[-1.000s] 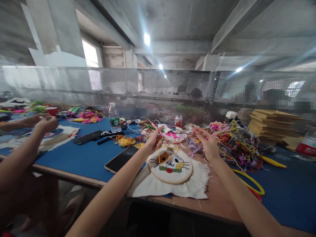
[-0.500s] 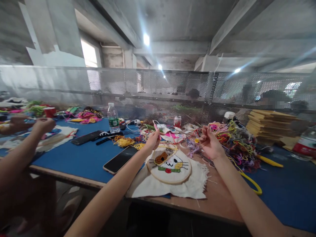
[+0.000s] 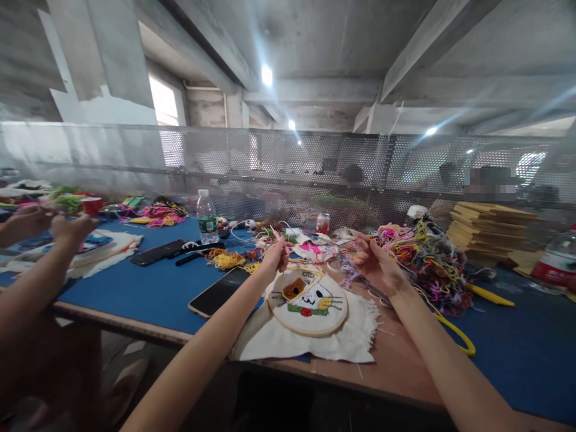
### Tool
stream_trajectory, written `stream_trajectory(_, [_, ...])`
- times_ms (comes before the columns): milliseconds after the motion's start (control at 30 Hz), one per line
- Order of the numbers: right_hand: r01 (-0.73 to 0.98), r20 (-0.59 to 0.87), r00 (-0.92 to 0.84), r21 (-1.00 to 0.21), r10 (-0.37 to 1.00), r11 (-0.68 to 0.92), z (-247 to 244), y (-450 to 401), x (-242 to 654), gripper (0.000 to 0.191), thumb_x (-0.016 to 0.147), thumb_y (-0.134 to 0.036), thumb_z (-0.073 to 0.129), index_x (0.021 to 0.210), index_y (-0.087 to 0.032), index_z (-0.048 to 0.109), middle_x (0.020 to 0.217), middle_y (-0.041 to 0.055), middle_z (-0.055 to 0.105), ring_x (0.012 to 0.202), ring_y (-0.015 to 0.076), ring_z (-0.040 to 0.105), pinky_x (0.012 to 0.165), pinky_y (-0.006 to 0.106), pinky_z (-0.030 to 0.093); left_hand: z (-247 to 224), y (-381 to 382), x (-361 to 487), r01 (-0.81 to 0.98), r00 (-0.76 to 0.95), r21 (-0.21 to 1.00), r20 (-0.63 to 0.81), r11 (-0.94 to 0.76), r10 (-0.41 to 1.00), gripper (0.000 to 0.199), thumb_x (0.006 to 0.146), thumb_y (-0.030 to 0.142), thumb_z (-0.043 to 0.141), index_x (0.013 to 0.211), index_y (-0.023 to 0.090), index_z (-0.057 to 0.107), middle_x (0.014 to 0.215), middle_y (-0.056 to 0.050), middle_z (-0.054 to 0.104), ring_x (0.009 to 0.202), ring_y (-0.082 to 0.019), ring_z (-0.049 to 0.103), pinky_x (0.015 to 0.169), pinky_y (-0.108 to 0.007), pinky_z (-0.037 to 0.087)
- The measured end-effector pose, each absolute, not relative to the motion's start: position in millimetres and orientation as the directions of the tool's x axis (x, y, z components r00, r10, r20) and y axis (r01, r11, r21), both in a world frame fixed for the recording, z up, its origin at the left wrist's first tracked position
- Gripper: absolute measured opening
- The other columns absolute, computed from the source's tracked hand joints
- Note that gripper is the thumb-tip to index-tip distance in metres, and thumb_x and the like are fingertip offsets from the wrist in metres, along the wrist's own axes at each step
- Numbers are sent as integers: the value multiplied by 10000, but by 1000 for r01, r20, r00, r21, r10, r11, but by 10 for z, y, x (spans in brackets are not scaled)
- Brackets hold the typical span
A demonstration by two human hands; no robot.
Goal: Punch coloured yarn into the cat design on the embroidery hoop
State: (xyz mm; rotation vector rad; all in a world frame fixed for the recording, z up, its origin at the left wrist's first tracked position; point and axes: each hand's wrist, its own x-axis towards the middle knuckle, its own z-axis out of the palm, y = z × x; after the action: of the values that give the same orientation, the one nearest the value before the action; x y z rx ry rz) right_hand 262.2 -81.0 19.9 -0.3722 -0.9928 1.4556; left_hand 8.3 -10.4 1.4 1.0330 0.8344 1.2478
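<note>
A round wooden embroidery hoop (image 3: 308, 303) lies on white cloth (image 3: 288, 342) at the table's near edge, showing a stitched cat face in orange, white, green, red and yellow. My left hand (image 3: 275, 259) hovers just above the hoop's far left rim, fingers closed on a thin pink punch needle (image 3: 279, 238) with yellow yarn trailing down to the hoop. My right hand (image 3: 377, 266) is raised to the right of the hoop, fingers curled, pinching what looks like a strand of yarn; the strand is too thin to make out.
A phone (image 3: 220, 290) lies left of the hoop. A tangled yarn pile (image 3: 427, 264) sits to the right, with a yellow cord (image 3: 456, 336) and stacked boards (image 3: 492, 231). A water bottle (image 3: 207, 217), a soda can (image 3: 323, 223) and a perforated metal screen (image 3: 288, 168) stand behind. Another person's arms (image 3: 40, 264) work at left.
My right hand went from open, spread fingers to curled and moved slightly left and down. My left hand dropped a little toward the hoop with the needle. The neighbour's hands shifted left.
</note>
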Motion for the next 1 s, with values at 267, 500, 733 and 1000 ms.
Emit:
stream_trajectory(267, [-711,345,-329,-703,879,10,304,-926,2503,322,795,-360,570,536,-195,471,618,-32,506,578,78,484,543,224,427,103,-124,122,-451,389,869,-16,205,921,363,901,384,304,911,122,554,405,41,421,298,-69,388,308,-157,279])
stream_trajectory(500, [-598,251,-415,-800,875,-54,251,-923,2423,267,806,-415,530,641,-205,519,976,-9,605,806,123,576,639,258,457,480,-356,532,-488,555,842,98,228,826,387,920,362,236,1060,133,515,669,-88,636,551,-127,608,399,-157,377])
stream_trajectory(733, [-488,165,-522,-862,837,-135,81,-841,2298,272,808,-423,523,667,-192,505,698,-6,553,625,97,501,555,223,384,720,-484,782,-408,478,912,185,31,859,355,868,451,362,1063,187,496,882,-107,665,641,-148,640,315,-129,230])
stream_trajectory(1000, [-479,207,-453,-877,867,-41,93,-793,2390,298,824,-365,503,590,-181,473,576,-22,428,550,95,412,543,244,338,376,210,2,-533,-433,807,-1,-255,901,222,843,270,365,724,144,505,606,-11,599,488,-69,550,436,-151,359])
